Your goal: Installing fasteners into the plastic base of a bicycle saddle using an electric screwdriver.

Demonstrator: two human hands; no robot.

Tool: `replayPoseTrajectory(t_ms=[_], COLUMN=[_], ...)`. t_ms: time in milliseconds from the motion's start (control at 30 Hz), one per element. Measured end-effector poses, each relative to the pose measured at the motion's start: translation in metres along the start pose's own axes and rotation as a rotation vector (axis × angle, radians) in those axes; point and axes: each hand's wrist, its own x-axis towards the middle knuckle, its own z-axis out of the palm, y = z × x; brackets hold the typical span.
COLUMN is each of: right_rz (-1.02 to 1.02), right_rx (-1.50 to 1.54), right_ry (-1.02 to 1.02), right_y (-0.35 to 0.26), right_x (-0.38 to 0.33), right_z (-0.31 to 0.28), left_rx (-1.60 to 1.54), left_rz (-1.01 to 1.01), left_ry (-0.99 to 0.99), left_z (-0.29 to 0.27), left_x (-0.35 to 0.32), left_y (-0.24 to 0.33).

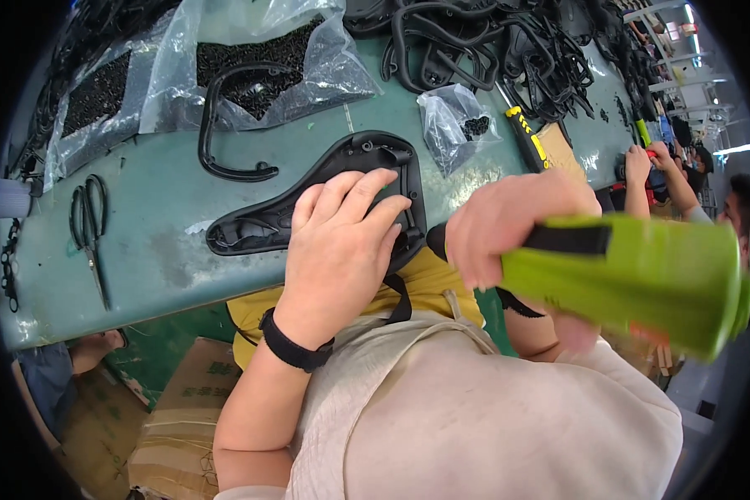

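A black bicycle saddle [254,227] lies underside up by the near edge of the green table, its narrow nose pointing left. My left hand [342,237] holds it down, fingers spread and bent over the hollow underside and hiding part of it. To the right, my right hand [508,221] is wrapped around a lime-green and black power screwdriver [633,275], slightly blurred. The tool's dark front end points toward the saddle's wide end. Whether they touch is hard to make out. A curved black trim strip [211,125] rests just beyond the saddle.
Scissors [90,225] lie at the left. Clear bags [171,96] of small black parts stand at the back, near piled black trim strips [442,42]. A small bag [454,125] and a yellow-black tool handle [525,137] sit right of the saddle. Another person's hands [637,162] work farther right.
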Motion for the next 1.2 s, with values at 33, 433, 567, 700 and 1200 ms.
replayPoseTrajectory(t_ms=[33, 433, 567, 700, 1200], right_rz=[0.078, 0.041, -0.334, -0.203, -0.043], right_rx=[-0.105, 0.167, 0.272, 0.155, -0.112], right_ry=[0.174, 0.116, 0.528, 0.633, 0.722], right_y=[-0.006, -0.032, -0.017, -0.008, 0.002], right_x=[-0.008, -0.010, -0.002, 0.013, 0.028], right_z=[0.007, -0.012, 0.006, 0.010, 0.012], left_rx=[-0.014, -0.088, -0.364, 0.063, 0.236], left_rz=[0.011, 0.131, -0.061, -0.026, -0.252], left_ry=[-0.009, 0.020, 0.019, 0.211, -0.084], left_z=[0.000, 0.017, -0.018, -0.058, -0.024], left_x=[0.001, 0.018, 0.049, 0.096, 0.150], left_y=[0.002, 0.015, -0.014, -0.070, -0.121])
